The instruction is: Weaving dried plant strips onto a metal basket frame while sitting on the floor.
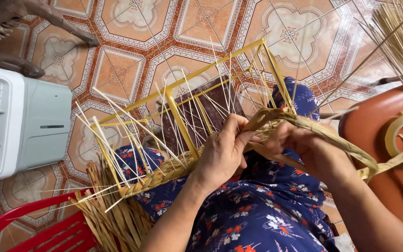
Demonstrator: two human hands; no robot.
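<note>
Plainly fibrous, flat and dry: straw-coloured woven band (pixel 178 168), braided along lower edge of yellow metal frame (pixel 183 116) resting on lap in blue floral cloth (pixel 257 210). Thin pale reed stakes (pixel 131 135) bristling upward through frame. Long axis from lower left to upper right. Left hand (pixel 222 151) curled, pinching braid at rim; right hand (pixel 288 140) closed round loose strand (pixel 332 137) trailing right.

A yellow metal frame (pixel 178 100) is seen, tan plaited straw (pixel 164 172) along it, over navy cloth with red-and-white flowers (pixel 257 214); orange-and-cream patterned floor tiles (pixel 131 28) below.
</note>
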